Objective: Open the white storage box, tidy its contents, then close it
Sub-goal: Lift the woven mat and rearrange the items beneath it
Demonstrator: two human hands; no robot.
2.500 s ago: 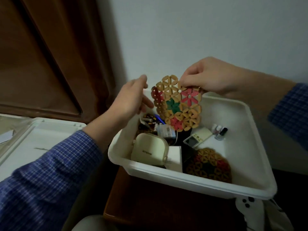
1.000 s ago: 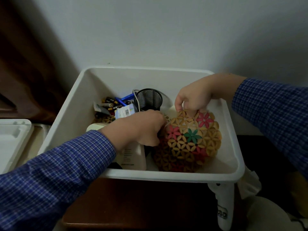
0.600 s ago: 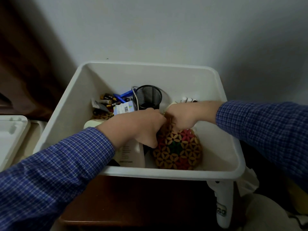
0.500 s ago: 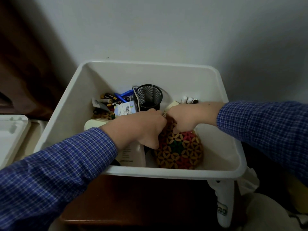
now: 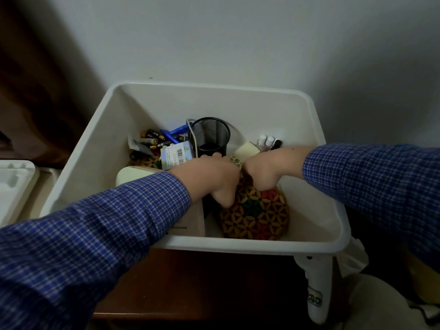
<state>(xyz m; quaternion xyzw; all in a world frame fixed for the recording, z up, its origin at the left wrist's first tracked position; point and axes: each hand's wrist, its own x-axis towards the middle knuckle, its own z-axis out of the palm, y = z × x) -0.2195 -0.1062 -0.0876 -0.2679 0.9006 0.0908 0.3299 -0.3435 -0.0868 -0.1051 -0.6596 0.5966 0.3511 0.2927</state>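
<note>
The white storage box point(image 5: 214, 101) stands open on a dark wooden table point(image 5: 190, 282). Inside, at the near right, lies a round woven mat point(image 5: 257, 215) with flower patterns, on top of a second one. Both my hands are down in the box at the mat's far edge. My left hand point(image 5: 214, 179) has its fingers curled over the far left edge and its thumb on the mat's left side. My right hand point(image 5: 264, 167) grips the far edge beside it. The fingertips are hidden.
A black mesh cup point(image 5: 209, 136), batteries point(image 5: 152, 139), blue pens point(image 5: 176, 131), a barcoded packet point(image 5: 176, 154), a cream case point(image 5: 133, 175), a cream device point(image 5: 246, 150) and small bottles point(image 5: 269, 141) fill the box. The lid point(image 5: 12, 184) lies left. A white handheld device point(image 5: 317, 291) hangs below the box's right corner.
The mat, held up in the air earlier, has come down into the box onto the other mat. Both hands followed it and now sit close together at its far edge.
</note>
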